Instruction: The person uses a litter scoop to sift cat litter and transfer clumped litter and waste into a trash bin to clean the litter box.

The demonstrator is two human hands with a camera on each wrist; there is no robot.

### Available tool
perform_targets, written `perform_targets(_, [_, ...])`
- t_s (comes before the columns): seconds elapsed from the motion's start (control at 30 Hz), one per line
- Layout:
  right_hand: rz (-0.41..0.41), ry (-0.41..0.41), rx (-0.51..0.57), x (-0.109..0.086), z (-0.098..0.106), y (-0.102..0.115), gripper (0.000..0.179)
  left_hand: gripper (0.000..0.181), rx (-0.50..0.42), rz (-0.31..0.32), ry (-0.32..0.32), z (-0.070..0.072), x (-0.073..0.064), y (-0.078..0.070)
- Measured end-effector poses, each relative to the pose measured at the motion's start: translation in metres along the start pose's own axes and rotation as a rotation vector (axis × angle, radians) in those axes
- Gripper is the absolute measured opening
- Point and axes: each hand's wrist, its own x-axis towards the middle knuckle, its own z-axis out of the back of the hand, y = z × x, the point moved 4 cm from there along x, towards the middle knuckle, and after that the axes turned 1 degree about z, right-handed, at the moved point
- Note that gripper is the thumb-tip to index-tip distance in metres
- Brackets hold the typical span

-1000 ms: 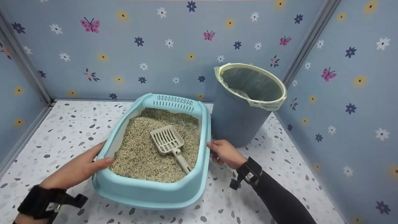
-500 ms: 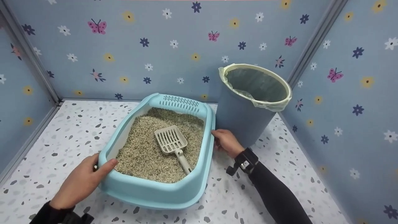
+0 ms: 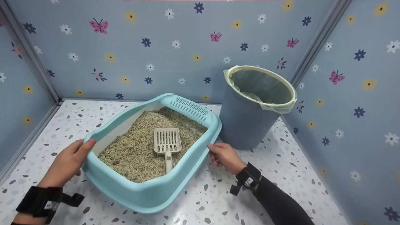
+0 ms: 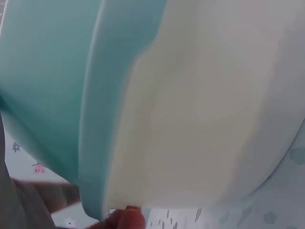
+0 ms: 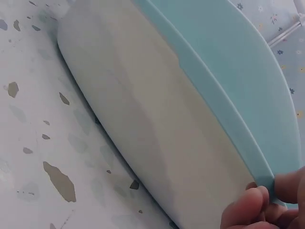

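Litter tray [image 3: 150, 190] on speckled tabletop [image 3: 281, 162], center, turned at an angle. Left hand [image 3: 67, 162] grips its left rim; right hand [image 3: 225, 156] grips its right rim. Scoop [image 3: 167, 142] lies on litter. Lined bin [image 3: 250, 122] just right, far.

Left hand [image 3: 67, 161] and right hand [image 3: 223, 156], both curled in grip, apart.
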Motion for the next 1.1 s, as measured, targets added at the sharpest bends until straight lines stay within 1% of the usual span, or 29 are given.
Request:
perform_targets(0.07, [-0.004, -0.020, 0.000, 0.005, 0.005, 0.001, 0.041, 0.094, -0.026, 0.034, 0.022, -0.005, -0.006, -0.001])
perform_targets(0.13, [-0.003, -0.069, -0.003, 0.013, 0.013, 0.002, 0.043, 0.099, -0.049, 0.081, 0.061, -0.012, -0.015, -0.003])
perform_targets(0.2, [0.001, -0.132, -0.010, 0.023, 0.024, 0.002, 0.044, 0.100, -0.061, 0.116, 0.097, -0.020, -0.023, -0.006])
perform_targets(0.27, [0.006, -0.178, -0.013, 0.030, 0.033, 0.002, 0.043, 0.098, -0.075, 0.130, 0.113, -0.026, -0.029, -0.011])
perform_targets(0.37, [0.002, -0.194, -0.009, 0.036, 0.041, 0.001, 0.040, 0.092, -0.085, 0.144, 0.114, -0.029, -0.031, -0.017])
perform_targets(0.47, [-0.003, -0.180, -0.003, 0.034, 0.042, 0.001, 0.038, 0.088, -0.081, 0.148, 0.109, -0.026, -0.027, -0.019])
perform_targets(0.53, [0.003, -0.176, -0.006, 0.030, 0.040, 0.000, 0.038, 0.091, -0.068, 0.141, 0.114, -0.022, -0.021, -0.018])
perform_targets(0.63, [0.013, -0.178, 0.025, 0.019, 0.034, -0.001, 0.037, 0.093, -0.056, 0.099, 0.122, -0.013, -0.008, -0.013])
perform_targets(0.73, [0.008, -0.172, 0.074, 0.004, 0.024, -0.005, 0.037, 0.092, -0.053, 0.066, 0.127, -0.001, 0.006, -0.005])
perform_targets(0.8, [0.003, -0.157, 0.101, -0.006, 0.018, -0.009, 0.038, 0.087, -0.074, 0.046, 0.122, 0.006, 0.016, 0.001])
perform_targets(0.9, [0.000, -0.137, 0.098, -0.014, 0.014, -0.011, 0.037, 0.081, -0.112, 0.036, 0.122, 0.012, 0.028, 0.008])
perform_targets(0.97, [-0.004, -0.141, 0.092, -0.014, 0.017, -0.010, 0.037, 0.079, -0.125, 0.040, 0.111, 0.013, 0.031, 0.009])
perform_targets(1.0, [-0.006, -0.151, 0.091, -0.012, 0.020, -0.009, 0.038, 0.079, -0.129, 0.048, 0.112, 0.011, 0.030, 0.008])
perform_targets(1.1, [-0.013, -0.215, 0.057, -0.001, 0.034, -0.006, 0.041, 0.084, -0.136, 0.074, 0.116, 0.002, 0.018, 0.003])
